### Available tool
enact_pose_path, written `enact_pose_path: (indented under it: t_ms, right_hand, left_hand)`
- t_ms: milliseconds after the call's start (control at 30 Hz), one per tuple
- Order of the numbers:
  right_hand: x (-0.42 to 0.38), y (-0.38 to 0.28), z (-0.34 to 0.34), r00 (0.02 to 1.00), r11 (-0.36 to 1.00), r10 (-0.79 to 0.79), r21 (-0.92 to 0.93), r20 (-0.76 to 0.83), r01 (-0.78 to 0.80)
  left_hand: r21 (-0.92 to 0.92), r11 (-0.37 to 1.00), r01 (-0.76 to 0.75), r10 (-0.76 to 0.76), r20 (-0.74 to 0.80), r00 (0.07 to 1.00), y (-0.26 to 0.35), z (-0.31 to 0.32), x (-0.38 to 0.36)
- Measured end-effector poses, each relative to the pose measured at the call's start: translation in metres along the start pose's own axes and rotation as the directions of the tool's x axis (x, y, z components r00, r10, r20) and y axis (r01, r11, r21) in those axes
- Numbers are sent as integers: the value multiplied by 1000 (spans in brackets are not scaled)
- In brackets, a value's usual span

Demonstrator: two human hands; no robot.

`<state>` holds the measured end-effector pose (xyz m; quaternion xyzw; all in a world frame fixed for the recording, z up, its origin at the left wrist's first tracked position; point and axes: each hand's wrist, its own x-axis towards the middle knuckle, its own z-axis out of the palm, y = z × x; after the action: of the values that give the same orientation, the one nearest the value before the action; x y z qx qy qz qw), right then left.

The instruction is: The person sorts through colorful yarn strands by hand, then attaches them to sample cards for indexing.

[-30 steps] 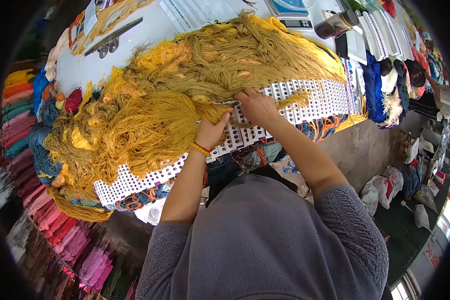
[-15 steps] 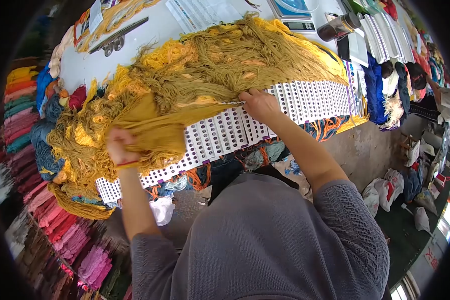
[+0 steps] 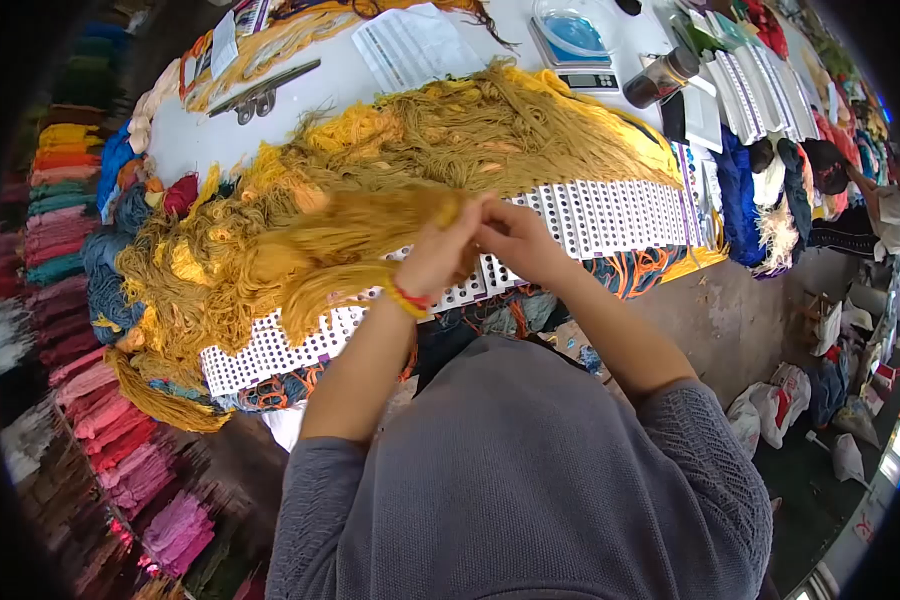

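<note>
My left hand (image 3: 442, 250), with a red and yellow band at the wrist, is closed on a hank of golden-olive yarn (image 3: 345, 235) that trails off to the left, partly blurred. Beside it, almost touching, my right hand (image 3: 515, 238) has its fingers pinched together; what they hold is too small to make out. Both hands are over a row of white cards with dark round holes (image 3: 610, 215). Behind the cards lies a large heap of olive and yellow yarn (image 3: 450, 130), its strands running to the cards' far edge.
On the white table (image 3: 315, 105) are a metal clip bar (image 3: 260, 92), a printed sheet (image 3: 415, 48), a scale (image 3: 575, 50) and a dark jar (image 3: 660, 78). Coloured yarn hanks (image 3: 60, 235) hang at the left. Another person's arm (image 3: 870, 195) shows at the far right, with bags (image 3: 780, 395) below.
My left hand has moved right, bringing the golden-olive yarn along, and is now beside my right hand. The view has shifted slightly.
</note>
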<state>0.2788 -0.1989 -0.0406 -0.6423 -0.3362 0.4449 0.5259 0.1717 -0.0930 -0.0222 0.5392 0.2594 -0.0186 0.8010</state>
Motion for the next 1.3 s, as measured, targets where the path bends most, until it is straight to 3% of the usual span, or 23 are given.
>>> enact_pose_path:
  t_ms: [33,67,167,233,333,500,600,700,833,900,1000,1300]
  right_hand:
    - [-6,-9,-9,998,999,46,-22,-52,-47]
    - [-13,-20,-14,993,979,95,185,-74,-80]
    - [-28,-38,-25,990,937,103,344,-92,-65]
    - [-33,-41,-25,994,927,82,373,-69,-51]
    - [-39,-47,-25,990,870,142,475,19,-134]
    - [-46,-50,-28,991,887,102,443,90,-132]
    - [-50,-52,-30,996,943,54,324,74,-75]
    - [-52,-52,-33,998,962,-32,273,61,14]
    - [-53,-49,-36,999,975,-12,221,45,2]
    - [-55,-55,-35,998,924,0,382,62,-24]
    - [-56,-62,-34,989,875,64,469,132,-119]
    - [-55,-64,-30,970,854,99,481,221,-196]
  left_hand:
    - [-233,972,-20,25,18,1000,2,15,4]
    - [-454,890,-33,54,34,998,6,25,6]
    - [-566,824,26,20,75,997,22,34,-7]
    - [-558,830,20,49,109,993,22,35,-12]
    - [-523,851,-48,55,-3,999,29,45,-24]
    - [-372,902,-220,146,-217,965,32,52,-35]
    - [-320,903,-288,183,-319,930,34,64,-39]
    - [-328,890,-317,208,-327,922,34,69,-42]
    - [-272,882,-384,274,-368,889,29,71,-46]
    - [-397,848,-351,227,-327,917,30,71,-50]
    - [-445,814,-373,251,-309,917,24,68,-51]
    - [-388,829,-403,268,-357,895,24,65,-57]
